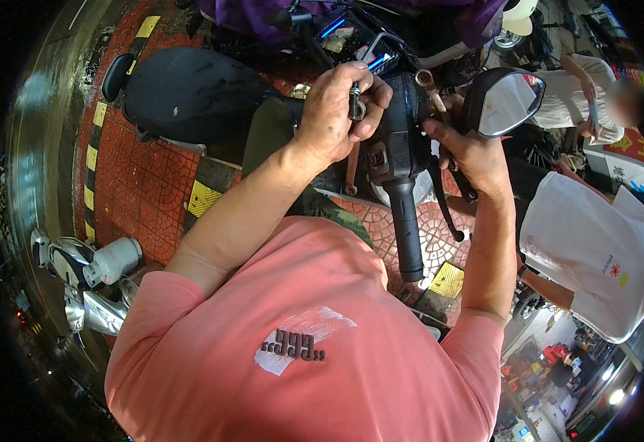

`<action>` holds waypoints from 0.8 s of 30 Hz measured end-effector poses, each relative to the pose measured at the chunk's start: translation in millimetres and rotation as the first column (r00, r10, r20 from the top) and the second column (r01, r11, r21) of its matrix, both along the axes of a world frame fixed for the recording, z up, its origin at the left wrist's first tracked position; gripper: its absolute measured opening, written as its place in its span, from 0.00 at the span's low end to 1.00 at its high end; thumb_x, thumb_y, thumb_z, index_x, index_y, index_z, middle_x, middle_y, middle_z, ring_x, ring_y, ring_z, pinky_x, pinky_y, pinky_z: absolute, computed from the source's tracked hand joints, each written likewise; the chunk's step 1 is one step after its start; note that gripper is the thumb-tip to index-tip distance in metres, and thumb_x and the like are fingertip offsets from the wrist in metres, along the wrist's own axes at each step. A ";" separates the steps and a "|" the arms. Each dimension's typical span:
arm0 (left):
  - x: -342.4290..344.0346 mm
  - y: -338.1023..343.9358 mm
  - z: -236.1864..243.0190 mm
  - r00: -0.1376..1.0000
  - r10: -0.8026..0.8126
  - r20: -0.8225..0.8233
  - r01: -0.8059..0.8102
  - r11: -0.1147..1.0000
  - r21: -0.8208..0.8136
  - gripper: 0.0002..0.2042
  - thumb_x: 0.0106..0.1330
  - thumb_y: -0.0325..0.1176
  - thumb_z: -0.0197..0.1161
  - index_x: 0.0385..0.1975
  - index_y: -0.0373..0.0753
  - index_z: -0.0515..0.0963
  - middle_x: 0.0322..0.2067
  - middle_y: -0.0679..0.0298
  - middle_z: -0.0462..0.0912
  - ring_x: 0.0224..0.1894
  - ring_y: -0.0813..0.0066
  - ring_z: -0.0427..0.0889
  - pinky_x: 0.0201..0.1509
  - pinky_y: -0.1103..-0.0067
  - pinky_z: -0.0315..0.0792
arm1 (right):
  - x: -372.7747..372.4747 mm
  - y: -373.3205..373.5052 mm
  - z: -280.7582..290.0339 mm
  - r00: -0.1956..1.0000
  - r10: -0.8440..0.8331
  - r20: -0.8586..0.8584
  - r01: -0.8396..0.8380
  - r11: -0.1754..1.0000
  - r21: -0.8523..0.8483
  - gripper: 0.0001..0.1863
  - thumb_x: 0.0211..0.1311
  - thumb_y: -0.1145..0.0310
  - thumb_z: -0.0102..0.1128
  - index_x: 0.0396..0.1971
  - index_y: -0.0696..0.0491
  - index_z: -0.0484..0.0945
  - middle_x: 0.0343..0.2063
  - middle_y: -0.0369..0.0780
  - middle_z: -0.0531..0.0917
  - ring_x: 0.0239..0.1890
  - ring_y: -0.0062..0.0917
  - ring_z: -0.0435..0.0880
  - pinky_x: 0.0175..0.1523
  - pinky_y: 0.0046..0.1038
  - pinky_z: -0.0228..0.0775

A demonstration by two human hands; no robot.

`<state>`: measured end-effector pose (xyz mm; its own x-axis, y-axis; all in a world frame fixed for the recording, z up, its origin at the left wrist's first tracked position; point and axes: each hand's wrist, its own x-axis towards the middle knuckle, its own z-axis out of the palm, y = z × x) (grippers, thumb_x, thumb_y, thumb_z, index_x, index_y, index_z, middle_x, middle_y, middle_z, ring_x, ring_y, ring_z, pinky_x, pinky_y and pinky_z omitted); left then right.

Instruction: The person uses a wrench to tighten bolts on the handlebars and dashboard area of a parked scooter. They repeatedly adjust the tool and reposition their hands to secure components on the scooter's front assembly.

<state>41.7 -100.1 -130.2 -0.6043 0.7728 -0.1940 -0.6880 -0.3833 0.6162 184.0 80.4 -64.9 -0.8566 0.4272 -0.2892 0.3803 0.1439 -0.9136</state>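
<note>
My left hand point(340, 110) is curled above the scooter's handlebar, fingers closed. It holds a wrench point(352, 169) whose reddish-brown end hangs below the fingers. A short black cylindrical part point(354, 100) with a metal top also sits in that grip; its kind is unclear. Across the handlebar, my right hand point(473, 151) closes around a ring wrench point(431, 88) with its ring end up, beside the round-edged mirror point(512, 103). The black handlebar grip point(406, 232) points toward me, with a brake lever point(451, 214) to its right. The fingers partly hide both wrenches.
The scooter's black seat point(196, 92) extends left over red paving. A lit display point(355, 44) lies beyond the handlebar. At right stand a person in a white shirt point(587, 250) and another person point(579, 96). A white gas cylinder point(115, 259) is at lower left.
</note>
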 end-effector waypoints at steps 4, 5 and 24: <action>0.0 0.1 2.1 1.000 0.002 -0.008 -0.002 1.000 -0.007 0.16 0.79 0.46 0.52 0.28 0.46 0.68 0.31 0.56 0.81 0.12 0.80 0.67 0.16 0.82 0.59 | 0.6 4.0 -6.6 0.998 0.031 -0.053 -0.032 0.999 -0.022 0.10 0.67 0.75 0.74 0.43 0.58 0.81 0.29 0.33 0.81 0.19 0.13 0.75 0.22 0.18 0.67; -0.2 0.4 0.6 1.000 0.008 0.001 -0.008 1.000 0.011 0.16 0.79 0.46 0.53 0.29 0.44 0.68 0.31 0.55 0.81 0.13 0.79 0.68 0.15 0.82 0.59 | 0.2 3.9 -7.2 0.997 0.035 -0.062 -0.035 0.999 -0.011 0.10 0.67 0.75 0.74 0.43 0.58 0.81 0.30 0.33 0.81 0.19 0.13 0.75 0.22 0.18 0.67; -0.1 0.4 1.0 1.000 0.008 -0.007 -0.008 1.000 0.004 0.16 0.80 0.45 0.52 0.28 0.46 0.68 0.31 0.56 0.81 0.12 0.80 0.67 0.16 0.82 0.59 | -5.9 -3.2 0.9 0.999 0.035 0.003 -0.035 0.998 0.045 0.13 0.65 0.75 0.76 0.45 0.58 0.81 0.30 0.32 0.81 0.20 0.13 0.75 0.22 0.19 0.65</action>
<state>41.6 -99.7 -129.3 -0.6117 0.7687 -0.1867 -0.6807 -0.3912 0.6194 178.1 77.2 -64.1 -0.8704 0.4098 -0.2728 0.3767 0.1976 -0.9050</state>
